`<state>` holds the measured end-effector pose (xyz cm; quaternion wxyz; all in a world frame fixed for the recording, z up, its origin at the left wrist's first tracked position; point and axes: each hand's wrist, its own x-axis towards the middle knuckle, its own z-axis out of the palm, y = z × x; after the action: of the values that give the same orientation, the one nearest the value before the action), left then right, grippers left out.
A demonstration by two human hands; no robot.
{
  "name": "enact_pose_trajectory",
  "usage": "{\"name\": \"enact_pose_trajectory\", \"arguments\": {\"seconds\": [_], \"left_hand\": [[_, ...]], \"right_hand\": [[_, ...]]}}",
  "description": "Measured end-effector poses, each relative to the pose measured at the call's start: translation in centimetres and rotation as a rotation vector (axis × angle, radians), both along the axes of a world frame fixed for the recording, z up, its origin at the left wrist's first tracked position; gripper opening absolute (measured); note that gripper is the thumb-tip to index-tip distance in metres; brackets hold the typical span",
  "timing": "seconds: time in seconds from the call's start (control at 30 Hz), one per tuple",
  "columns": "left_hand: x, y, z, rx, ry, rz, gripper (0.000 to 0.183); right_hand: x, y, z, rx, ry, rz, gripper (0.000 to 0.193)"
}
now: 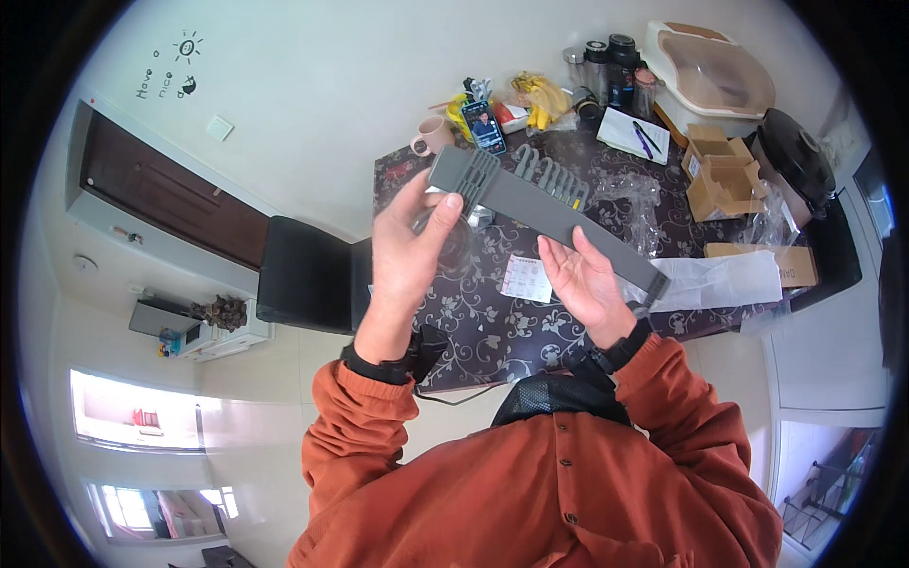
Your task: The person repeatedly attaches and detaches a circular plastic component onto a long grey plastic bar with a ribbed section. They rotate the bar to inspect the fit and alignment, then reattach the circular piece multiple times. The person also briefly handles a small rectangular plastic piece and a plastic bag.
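I hold a long grey plastic bar point(540, 208) with a slotted end slantwise over a dark floral-patterned table point(492, 322). My left hand point(412, 241) grips its upper-left slotted end, thumb on top. My right hand point(582, 279) supports the bar from below near its lower-right end, fingers spread under it. Behind the bar, a grey comb-like hook piece point(554, 175) lies on the table.
On the table lie a phone point(484, 126), a pink mug point(431, 137), a small paper card point(526, 279), clear plastic wrap point(634, 194), open cardboard boxes point(724, 180), a notebook with pens point(632, 133), jars and a white plastic bag point(720, 279). A black chair point(303, 275) stands at the left.
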<state>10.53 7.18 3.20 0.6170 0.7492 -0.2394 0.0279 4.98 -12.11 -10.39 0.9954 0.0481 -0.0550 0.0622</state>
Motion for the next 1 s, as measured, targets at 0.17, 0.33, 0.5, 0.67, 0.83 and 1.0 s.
{"name": "enact_pose_trajectory", "arguments": {"seconds": [0.17,0.33,0.5,0.67,0.83,1.0], "left_hand": [[-0.2,-0.8,0.7,0.08,-0.085,0.001,0.041],[-0.5,-2.1,-0.3,0.109,-0.128,-0.01,0.037],[-0.1,-2.8,-2.0,0.245,-0.167,-0.014,0.038],[0.1,-2.7,-2.7,0.34,-0.169,-0.065,0.039],[-0.1,-3.0,-2.4,0.408,-0.278,-0.157,0.038],[-0.2,-3.3,-2.2,0.406,-0.286,-0.233,0.038]], "right_hand": [[0.8,0.1,-1.7,0.125,0.0,0.132,0.029],[1.2,-0.4,-2.2,0.056,0.241,0.234,0.034],[-0.1,-1.2,-0.6,-0.554,0.259,0.287,0.032],[-1.3,-3.8,3.2,-1.524,-0.028,-0.021,0.02],[-1.1,-5.5,6.6,-1.87,-0.28,-0.636,0.047],[0.2,-5.3,5.9,-2.076,-0.502,-0.474,0.038]]}}
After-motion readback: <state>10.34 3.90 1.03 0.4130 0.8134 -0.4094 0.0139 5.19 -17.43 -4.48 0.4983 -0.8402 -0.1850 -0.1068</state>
